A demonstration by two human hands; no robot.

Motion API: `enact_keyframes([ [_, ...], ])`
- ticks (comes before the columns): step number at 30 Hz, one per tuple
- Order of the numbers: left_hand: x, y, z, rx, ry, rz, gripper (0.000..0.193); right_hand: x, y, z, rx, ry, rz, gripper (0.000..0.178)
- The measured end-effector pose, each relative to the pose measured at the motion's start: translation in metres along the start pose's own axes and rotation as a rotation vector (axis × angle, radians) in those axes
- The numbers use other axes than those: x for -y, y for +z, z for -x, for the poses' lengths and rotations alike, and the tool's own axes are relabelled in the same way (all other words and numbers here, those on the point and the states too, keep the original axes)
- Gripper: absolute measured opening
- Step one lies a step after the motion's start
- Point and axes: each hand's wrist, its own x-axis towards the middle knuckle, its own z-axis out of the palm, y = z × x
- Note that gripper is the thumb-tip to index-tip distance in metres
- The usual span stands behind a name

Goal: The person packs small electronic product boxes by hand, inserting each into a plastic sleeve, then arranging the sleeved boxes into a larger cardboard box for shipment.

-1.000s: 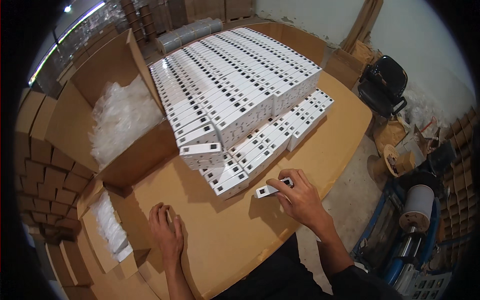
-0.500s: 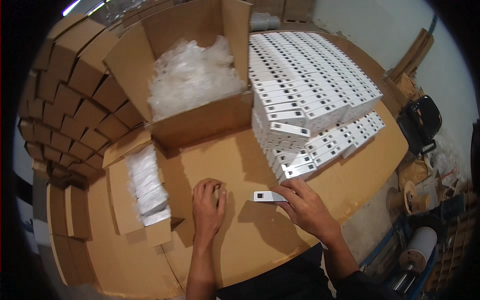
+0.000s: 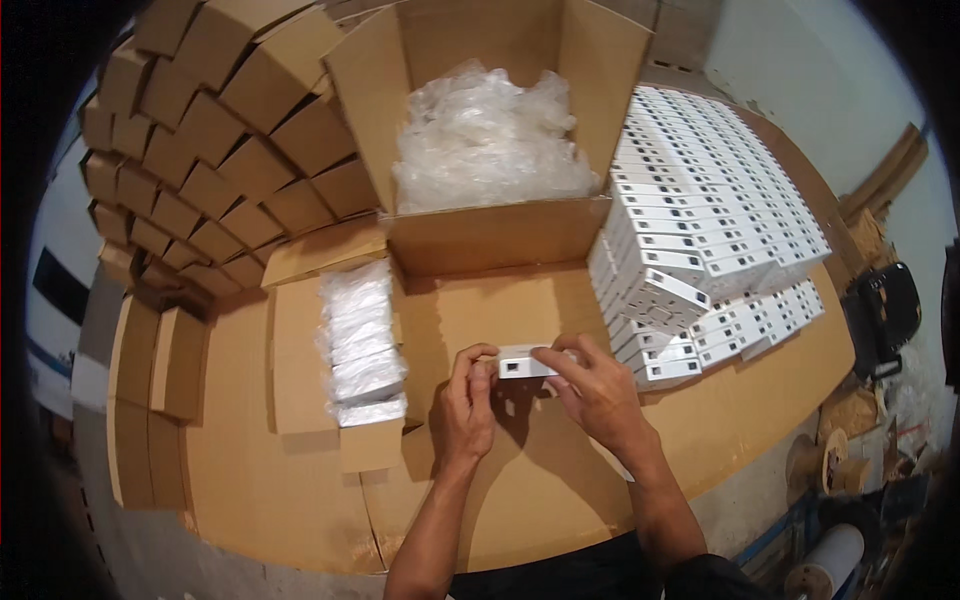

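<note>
A small white box (image 3: pixel 520 366) with a dark square mark on its side is held level above the cardboard-covered table. My right hand (image 3: pixel 597 392) grips its right end, fingers over the top. At its left end, my left hand (image 3: pixel 468 408) has its fingers curled and its fingertips against the box. To the left lies an open carton (image 3: pixel 372 448) holding a row of items in clear plastic wrap (image 3: pixel 362 345). On the right stand stacked white boxes (image 3: pixel 715 195) like the held one, with one box (image 3: pixel 667 300) lying askew at the near corner.
Behind my hands stands a large open cardboard box (image 3: pixel 500 240) filled with clear plastic bags (image 3: pixel 490 140). Brown cartons (image 3: pixel 215 150) are piled at the far left, and more stand along the table's left edge (image 3: pixel 180 365). A black chair (image 3: pixel 885 305) is beyond the right edge.
My left hand has risen to the white box and now touches its left end. The right hand has brought the box slightly up. The view has turned left.
</note>
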Motion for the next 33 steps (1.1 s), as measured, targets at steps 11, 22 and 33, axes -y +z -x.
enact_keyframes([
  [11, 0.011, 0.006, -0.012, 0.006, 0.046, 0.26, 0.036, -0.034, 0.049, 0.001, -0.249, 0.118, -0.498, 0.015],
  [22, 0.001, 0.004, -0.011, -0.028, 0.054, -0.189, 0.057, -0.052, 0.064, 0.011, -0.177, 0.369, -0.614, 0.028],
  [33, 0.004, 0.005, -0.01, -0.05, 0.142, -0.241, 0.044, -0.051, 0.056, 0.009, -0.136, 0.373, -0.389, 0.035],
])
